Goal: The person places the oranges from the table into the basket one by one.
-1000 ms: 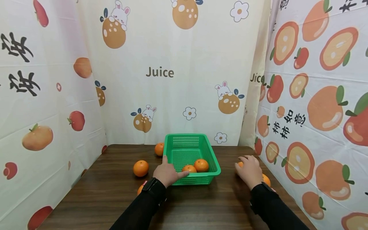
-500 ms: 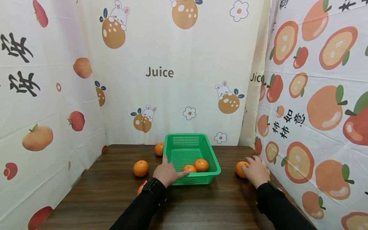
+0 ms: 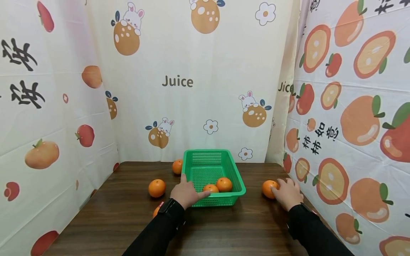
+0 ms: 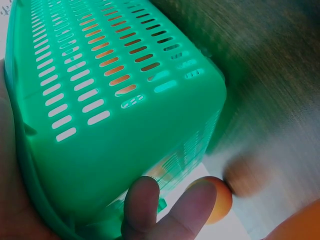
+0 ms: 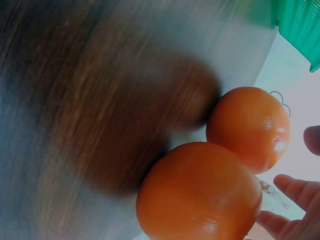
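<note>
Head view showed my left hand (image 3: 185, 193) gripping the near left corner of the green basket (image 3: 235, 173), thumb along its left rim and a finger along the front rim, with two oranges lying inside at the near end. My right hand (image 3: 288, 193) rested on the bench (image 3: 224, 227) to the right of the basket, fingers curled loosely against an orange (image 3: 268, 187); whether they actually gripped it, I could not tell. Three more oranges lay on the bench left of the basket.

"Juice" on back curtain (image 3: 205, 89); partly again at corner fold.
</note>
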Tool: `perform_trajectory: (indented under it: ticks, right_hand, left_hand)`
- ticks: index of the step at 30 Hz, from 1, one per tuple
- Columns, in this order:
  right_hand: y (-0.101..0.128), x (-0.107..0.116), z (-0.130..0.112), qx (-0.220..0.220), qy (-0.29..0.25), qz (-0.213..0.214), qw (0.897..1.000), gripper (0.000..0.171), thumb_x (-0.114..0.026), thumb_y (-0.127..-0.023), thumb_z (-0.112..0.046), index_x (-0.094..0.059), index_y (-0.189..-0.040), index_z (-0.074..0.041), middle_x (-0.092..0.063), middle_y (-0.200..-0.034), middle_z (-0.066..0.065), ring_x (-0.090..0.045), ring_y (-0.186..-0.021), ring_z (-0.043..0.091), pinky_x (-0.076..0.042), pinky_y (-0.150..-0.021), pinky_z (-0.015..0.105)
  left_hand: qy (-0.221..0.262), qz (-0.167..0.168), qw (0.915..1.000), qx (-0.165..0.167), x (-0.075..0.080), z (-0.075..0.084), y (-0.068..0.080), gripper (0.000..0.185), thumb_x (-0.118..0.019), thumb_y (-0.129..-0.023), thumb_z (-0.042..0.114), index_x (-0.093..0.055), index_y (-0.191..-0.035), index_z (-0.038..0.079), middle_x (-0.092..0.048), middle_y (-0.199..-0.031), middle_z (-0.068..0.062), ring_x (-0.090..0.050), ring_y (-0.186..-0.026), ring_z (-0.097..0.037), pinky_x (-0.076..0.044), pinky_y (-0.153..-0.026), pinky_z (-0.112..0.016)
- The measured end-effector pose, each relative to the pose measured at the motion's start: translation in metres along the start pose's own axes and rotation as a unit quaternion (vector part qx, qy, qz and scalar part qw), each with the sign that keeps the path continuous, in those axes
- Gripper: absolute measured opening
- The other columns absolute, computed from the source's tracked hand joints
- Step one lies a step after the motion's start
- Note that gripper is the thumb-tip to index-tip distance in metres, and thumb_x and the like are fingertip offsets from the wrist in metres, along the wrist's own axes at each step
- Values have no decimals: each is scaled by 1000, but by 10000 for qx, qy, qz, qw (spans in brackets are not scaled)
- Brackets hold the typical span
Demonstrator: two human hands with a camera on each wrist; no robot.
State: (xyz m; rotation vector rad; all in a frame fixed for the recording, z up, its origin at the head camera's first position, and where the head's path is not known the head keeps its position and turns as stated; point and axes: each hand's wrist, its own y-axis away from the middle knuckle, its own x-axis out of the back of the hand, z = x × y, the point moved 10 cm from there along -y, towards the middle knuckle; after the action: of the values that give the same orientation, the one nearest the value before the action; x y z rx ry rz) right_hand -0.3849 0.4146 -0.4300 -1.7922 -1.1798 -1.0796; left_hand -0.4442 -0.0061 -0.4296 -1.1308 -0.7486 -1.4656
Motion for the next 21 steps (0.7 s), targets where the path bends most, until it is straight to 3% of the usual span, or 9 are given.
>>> perform_trajectory:
  ticks: [9,16,21]
  right_hand:
    - [-2,-10,11,-124,33,-223,9997,66,-59,-104,-38,-48,-153,4,-31,-158,40,-26,-140,64,-35,-100,84]
    - [-2,-25,35,-424,129,-305,9986,71,-61,-102,-38,-46,-149,13,-40,-142,44,-35,-127,65,-43,-90,77]
    - [-2,-28,39,-448,129,-422,9980,67,-63,-100,-35,-50,-144,14,-41,-133,43,-37,-117,63,-44,-84,72]
  left_hand:
    - [39,-9,10000,-23,1,2,3,100,-59,-87,86,-69,-139,1,-27,-172,-30,-65,-72,-25,-55,-67,-40]
    - [52,-32,10000,-33,-3,1,1,102,-60,-87,87,-67,-142,1,-27,-172,-30,-69,-79,-28,-58,-72,-43]
    - [25,-20,10000,-15,-3,-2,-3,103,-59,-87,88,-65,-144,2,-26,-172,-29,-71,-85,-32,-60,-77,-46]
